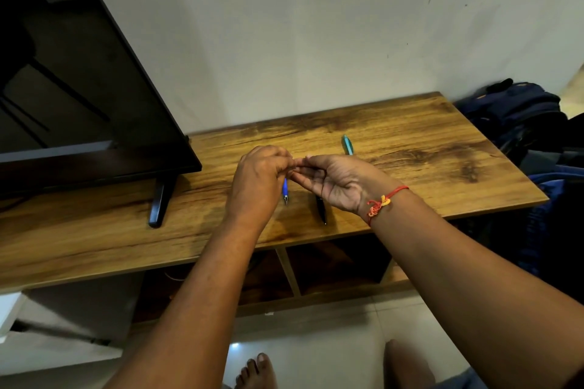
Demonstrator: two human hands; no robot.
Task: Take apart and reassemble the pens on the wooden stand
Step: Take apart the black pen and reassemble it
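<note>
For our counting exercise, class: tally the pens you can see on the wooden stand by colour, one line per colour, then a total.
Blue pen: 1, partly hidden by the left hand
Black pen: 1, partly under the right hand
Teal pen: 1, lying behind the hands
Total: 3 pens in view on the wooden stand

My one head camera looks forward and steeply down from above, close over the wooden stand (395, 142), wall ahead, floor tiles (316, 335) below.
</note>
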